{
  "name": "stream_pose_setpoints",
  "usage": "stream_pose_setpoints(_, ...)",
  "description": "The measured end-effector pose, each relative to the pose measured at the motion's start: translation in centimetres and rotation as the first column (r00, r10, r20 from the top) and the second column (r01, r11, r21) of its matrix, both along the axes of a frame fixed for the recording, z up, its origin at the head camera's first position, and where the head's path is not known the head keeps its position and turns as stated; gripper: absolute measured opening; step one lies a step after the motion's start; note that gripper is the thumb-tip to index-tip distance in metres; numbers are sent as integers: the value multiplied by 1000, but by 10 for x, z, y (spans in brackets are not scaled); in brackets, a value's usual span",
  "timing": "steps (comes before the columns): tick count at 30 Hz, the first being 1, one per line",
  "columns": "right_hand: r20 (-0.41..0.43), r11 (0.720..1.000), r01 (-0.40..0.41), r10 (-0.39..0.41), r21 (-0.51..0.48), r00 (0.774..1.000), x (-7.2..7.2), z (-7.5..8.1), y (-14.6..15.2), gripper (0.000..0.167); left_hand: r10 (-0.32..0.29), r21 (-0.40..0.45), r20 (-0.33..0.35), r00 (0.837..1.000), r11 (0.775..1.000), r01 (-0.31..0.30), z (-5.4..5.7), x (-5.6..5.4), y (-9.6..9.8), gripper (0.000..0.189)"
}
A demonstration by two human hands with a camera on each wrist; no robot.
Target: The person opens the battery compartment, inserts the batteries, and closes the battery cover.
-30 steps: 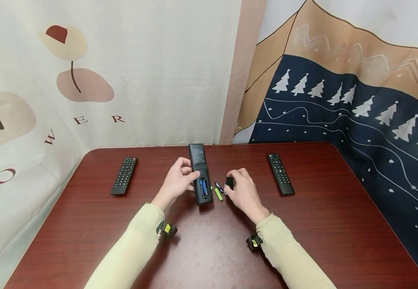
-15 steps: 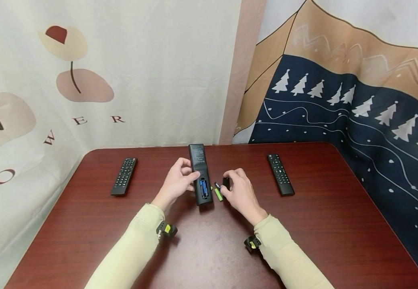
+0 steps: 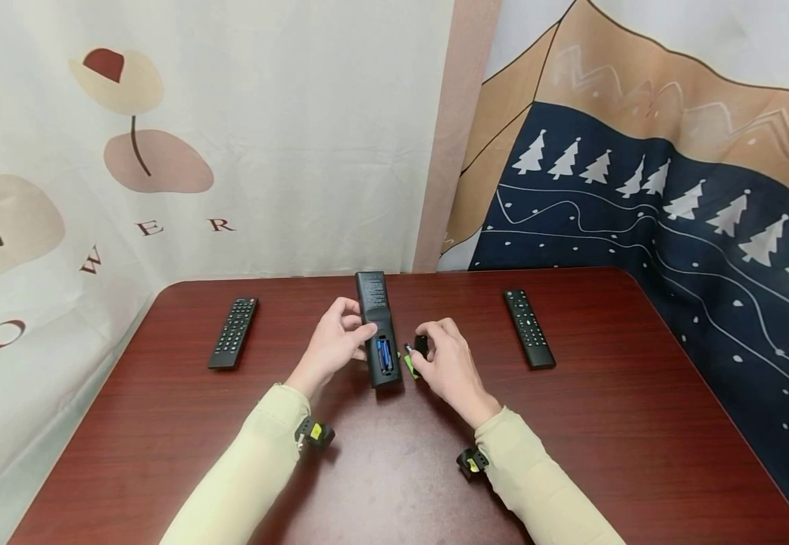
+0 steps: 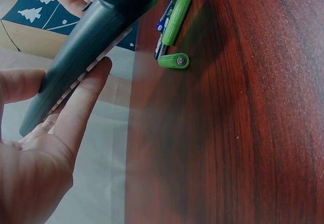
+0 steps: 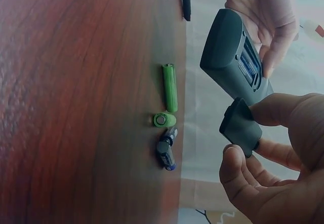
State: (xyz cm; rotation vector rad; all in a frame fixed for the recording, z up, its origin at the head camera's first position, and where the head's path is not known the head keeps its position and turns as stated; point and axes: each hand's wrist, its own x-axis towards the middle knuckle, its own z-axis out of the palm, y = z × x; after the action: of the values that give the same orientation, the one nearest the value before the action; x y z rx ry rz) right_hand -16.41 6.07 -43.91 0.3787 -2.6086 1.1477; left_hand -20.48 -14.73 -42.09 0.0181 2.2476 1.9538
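Note:
My left hand (image 3: 333, 341) grips a black remote control (image 3: 375, 310) above the table, back side up, thumb on the back and fingers beneath. Its battery compartment is uncovered, with blue batteries (image 5: 248, 67) lying inside. Between thumb and fingers, my right hand (image 3: 452, 367) pinches a small black battery cover (image 5: 242, 127), just right of the remote and apart from it. Below them on the table lie green batteries (image 4: 177, 21) and dark blue ones (image 5: 166, 150). In the head view, my right hand partly hides these loose batteries.
A second black remote (image 3: 234, 333) lies buttons up at the left of the brown table (image 3: 394, 469). Another one (image 3: 529, 329) lies at the right, also buttons up. Printed curtains (image 3: 299, 136) hang behind the table's far edge.
My right hand has moved a little left with the battery cover, closer to the remote, and now hides more of the loose batteries. The left hand and its remote stay in place.

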Motion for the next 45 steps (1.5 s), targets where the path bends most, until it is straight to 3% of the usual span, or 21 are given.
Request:
stream_pose_setpoints(19,-55,998,-31,28,-51,998,2,-2,-13,29,-3,-5,9,1000,1000,3,0,2,0,32)
stream_pose_setpoints(30,-149,995,-68,57,-70,987,1,-1,-19,30,-5,-10,5,1000,1000,5,1,2,0,32)
stream_pose_setpoints(45,-142,991,-96,82,-91,986,0,-1,-25,30,-8,-23,-3,1000,1000,8,-1,1,3,32)
